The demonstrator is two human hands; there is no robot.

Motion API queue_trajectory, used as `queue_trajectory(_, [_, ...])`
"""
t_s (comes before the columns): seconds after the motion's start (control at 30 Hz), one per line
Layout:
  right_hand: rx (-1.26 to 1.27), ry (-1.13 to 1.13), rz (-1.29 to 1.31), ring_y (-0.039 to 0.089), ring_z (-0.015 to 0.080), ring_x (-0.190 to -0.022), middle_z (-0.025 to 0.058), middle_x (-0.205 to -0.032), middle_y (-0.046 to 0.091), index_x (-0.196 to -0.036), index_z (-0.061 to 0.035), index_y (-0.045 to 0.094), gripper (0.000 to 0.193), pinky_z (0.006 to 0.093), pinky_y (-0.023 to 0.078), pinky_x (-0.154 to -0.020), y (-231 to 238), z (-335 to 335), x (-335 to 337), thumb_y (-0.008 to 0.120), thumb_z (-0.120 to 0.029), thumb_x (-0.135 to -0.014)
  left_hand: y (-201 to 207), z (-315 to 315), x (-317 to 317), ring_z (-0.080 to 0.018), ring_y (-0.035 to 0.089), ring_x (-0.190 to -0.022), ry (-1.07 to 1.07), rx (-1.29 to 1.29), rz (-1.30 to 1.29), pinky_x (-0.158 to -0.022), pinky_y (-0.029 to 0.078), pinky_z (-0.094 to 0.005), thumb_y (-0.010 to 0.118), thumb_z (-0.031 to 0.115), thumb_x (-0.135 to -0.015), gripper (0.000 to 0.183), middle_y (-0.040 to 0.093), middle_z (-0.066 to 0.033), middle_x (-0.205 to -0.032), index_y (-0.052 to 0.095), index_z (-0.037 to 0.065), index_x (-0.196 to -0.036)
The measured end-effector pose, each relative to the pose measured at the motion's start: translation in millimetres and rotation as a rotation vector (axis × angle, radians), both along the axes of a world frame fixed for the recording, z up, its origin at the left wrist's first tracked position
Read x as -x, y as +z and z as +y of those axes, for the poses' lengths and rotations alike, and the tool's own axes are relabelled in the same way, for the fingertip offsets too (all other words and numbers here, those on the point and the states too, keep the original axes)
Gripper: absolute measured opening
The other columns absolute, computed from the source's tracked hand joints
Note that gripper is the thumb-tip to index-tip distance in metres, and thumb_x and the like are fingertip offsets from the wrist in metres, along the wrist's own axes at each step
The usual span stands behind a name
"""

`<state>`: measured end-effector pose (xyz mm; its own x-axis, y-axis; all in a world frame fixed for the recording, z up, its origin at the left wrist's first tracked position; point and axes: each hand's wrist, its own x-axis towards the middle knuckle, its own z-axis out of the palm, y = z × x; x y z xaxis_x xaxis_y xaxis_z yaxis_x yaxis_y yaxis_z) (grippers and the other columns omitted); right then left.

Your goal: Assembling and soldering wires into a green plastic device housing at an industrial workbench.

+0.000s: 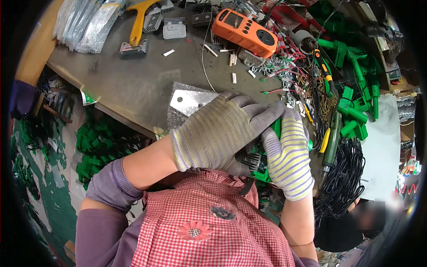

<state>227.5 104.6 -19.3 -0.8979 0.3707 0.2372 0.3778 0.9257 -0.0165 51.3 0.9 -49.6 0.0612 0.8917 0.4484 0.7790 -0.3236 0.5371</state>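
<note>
Both my hands wear striped knit gloves and meet close to my apron. Between them is a green plastic housing with a dark finned metal piece in it, mostly hidden by the gloves. My left hand reaches across the housing's far side, its fingers together and its thumb near the fins. Along the right side, my right hand is closed round the same housing. Partly under my left hand, a flat silver metal plate with a round hole lies on bubble wrap.
An orange plug-in meter stands at the back, near a yellow-handled scraper. Small connectors and screws are heaped on the right. Beyond them are a green electric screwdriver, black cables and green housings. Another person is at lower right.
</note>
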Motion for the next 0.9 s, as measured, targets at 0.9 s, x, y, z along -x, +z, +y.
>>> queue_trajectory(0.9, [0.354,-0.133,0.305,0.064,0.0400,-0.101,0.0232,-0.109,0.067,-0.118,0.0011,0.063,0.043,0.0465,0.047,-0.092,5.4,4.8,-9.3,0.061,-0.035,-0.095,9.2,-2.3,3.0,-0.0392,0.058,-0.116,0.002,0.173,-0.050,-0.101,0.046,-0.0449,0.094,0.037,-0.044,0.127,0.060,-0.0197,-0.129,0.036,0.000,-0.150])
